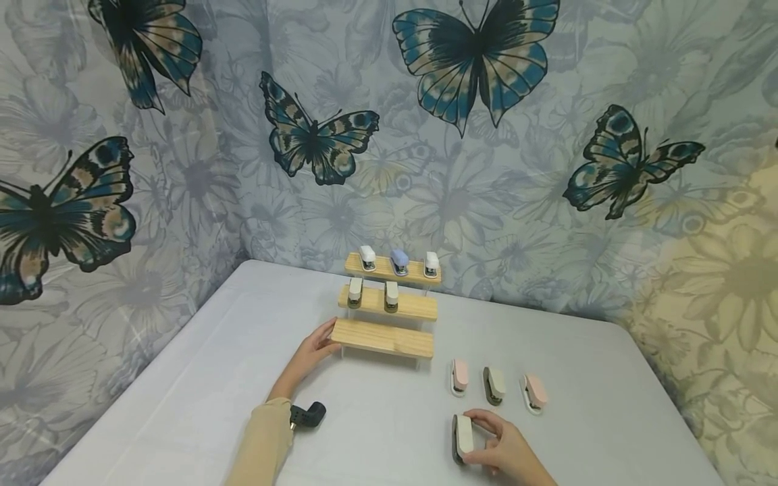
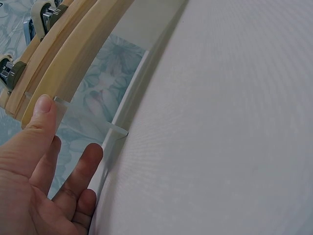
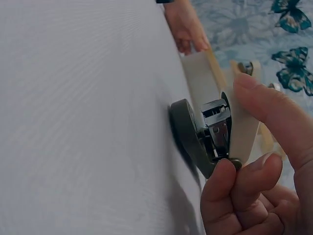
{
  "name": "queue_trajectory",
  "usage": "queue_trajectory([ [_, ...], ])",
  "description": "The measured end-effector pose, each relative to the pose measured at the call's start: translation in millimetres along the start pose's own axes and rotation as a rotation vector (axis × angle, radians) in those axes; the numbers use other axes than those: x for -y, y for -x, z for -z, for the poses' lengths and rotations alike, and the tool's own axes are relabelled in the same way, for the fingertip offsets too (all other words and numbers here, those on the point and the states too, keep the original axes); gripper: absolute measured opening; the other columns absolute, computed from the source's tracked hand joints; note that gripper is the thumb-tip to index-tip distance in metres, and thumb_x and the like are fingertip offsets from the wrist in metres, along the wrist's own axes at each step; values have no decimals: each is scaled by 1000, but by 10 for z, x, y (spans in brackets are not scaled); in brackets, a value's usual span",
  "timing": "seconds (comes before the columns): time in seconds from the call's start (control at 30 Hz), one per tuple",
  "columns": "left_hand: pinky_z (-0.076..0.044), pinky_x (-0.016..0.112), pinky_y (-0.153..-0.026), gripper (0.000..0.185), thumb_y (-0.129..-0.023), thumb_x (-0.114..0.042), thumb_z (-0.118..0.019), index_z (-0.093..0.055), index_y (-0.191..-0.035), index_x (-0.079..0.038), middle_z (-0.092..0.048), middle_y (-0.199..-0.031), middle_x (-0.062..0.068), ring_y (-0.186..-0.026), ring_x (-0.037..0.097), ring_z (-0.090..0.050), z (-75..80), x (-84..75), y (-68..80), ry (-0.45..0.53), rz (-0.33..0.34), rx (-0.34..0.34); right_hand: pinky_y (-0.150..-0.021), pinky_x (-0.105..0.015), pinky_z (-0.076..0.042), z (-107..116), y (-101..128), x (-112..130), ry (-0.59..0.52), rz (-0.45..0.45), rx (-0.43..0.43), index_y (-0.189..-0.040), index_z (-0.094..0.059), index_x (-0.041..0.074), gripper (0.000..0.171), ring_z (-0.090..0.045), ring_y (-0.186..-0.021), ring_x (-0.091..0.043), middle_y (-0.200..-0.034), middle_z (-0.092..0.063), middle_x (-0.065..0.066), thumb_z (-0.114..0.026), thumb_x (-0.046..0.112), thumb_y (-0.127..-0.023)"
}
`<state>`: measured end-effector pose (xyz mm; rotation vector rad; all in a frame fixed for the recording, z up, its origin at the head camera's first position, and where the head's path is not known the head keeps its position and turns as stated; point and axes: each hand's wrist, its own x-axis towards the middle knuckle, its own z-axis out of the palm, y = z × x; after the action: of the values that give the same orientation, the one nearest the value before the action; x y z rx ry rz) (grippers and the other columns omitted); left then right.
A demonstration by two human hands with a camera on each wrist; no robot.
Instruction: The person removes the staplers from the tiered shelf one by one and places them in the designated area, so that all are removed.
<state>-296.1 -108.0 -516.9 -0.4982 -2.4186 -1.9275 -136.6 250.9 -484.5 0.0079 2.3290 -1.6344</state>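
Observation:
My right hand (image 1: 501, 447) grips a cream stapler with a dark olive base (image 1: 464, 435) near the table's front. In the right wrist view, a fingertip lies on its cream top (image 3: 243, 129), with other fingers curled at its hinge end. My left hand (image 1: 313, 345) holds the left end of the lowest board (image 1: 383, 337) of a three-tier wooden stand; its thumb (image 2: 43, 105) presses the board's end, and the index finger is partly hidden. Two cream staplers sit on the middle tier (image 1: 419, 308). Two white staplers and a blue one (image 1: 399, 261) occupy the top tier.
To the right of the stand, a pink stapler (image 1: 460, 374), a cream one (image 1: 495, 385) and another pink one (image 1: 535, 393) stand in a row on the white table (image 1: 200, 378). Clear supports (image 2: 90, 115) carry the lowest board. A butterfly-patterned backdrop (image 1: 340, 223) closes off the back.

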Motion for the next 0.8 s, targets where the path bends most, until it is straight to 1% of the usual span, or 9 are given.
queue_trajectory([
  [0.1,-37,26,-77,58,-69,-33,-57,-31,-120,-24,-30,-121,-5,-90,11,-46,-1,-4,-3,1,-9,1,-35,-24,-38,-1,-3,-20,27,7,-2,-110,-42,6,66,-37,-35,-8,-110,-42,-17,-71,24,-53],
  [0.17,-37,26,-76,58,-70,-32,-57,-30,-121,-23,-30,-122,-4,-90,12,-46,0,-2,-4,-3,-24,7,-35,-24,-39,1,0,-23,24,12,2,-111,-40,5,67,-38,-36,-8,-110,-42,-16,-71,23,-54],
  [0.27,-37,26,-76,59,-70,-31,-56,-29,-122,-21,-29,-123,-1,-89,13,-46,2,4,-5,0,-38,17,-35,-25,-39,7,8,-15,20,23,19,-112,-39,2,68,-39,-36,-8,-109,-43,-14,-70,22,-56],
  [0.4,-38,26,-75,59,-71,-30,-56,-29,-122,-20,-27,-124,0,-90,14,-46,5,13,-6,12,-40,23,-36,-25,-39,23,8,4,32,26,48,-114,-37,1,68,-39,-36,-8,-106,-45,-13,-69,23,-58],
  [0.53,-39,26,-73,59,-71,-30,-56,-29,-122,-19,-27,-124,2,-90,15,-46,11,20,-1,16,-40,20,-36,-25,-40,37,-14,16,60,35,76,-114,-38,4,66,-39,-35,-8,-109,-42,-19,-67,25,-59],
  [0.63,-39,25,-73,58,-71,-30,-56,-29,-122,-20,-27,-124,1,-91,15,-46,13,30,4,20,-35,21,-35,-28,-40,58,-20,42,87,73,89,-115,-38,7,66,-39,-34,-8,-114,-36,-20,-67,25,-60],
  [0.8,-39,26,-73,58,-71,-28,-56,-29,-122,-19,-26,-124,2,-91,16,-46,4,32,3,33,-46,30,-33,-30,-39,128,-20,182,121,174,97,-118,-35,8,62,-37,-31,-10,-116,-35,-17,-64,21,-65],
])
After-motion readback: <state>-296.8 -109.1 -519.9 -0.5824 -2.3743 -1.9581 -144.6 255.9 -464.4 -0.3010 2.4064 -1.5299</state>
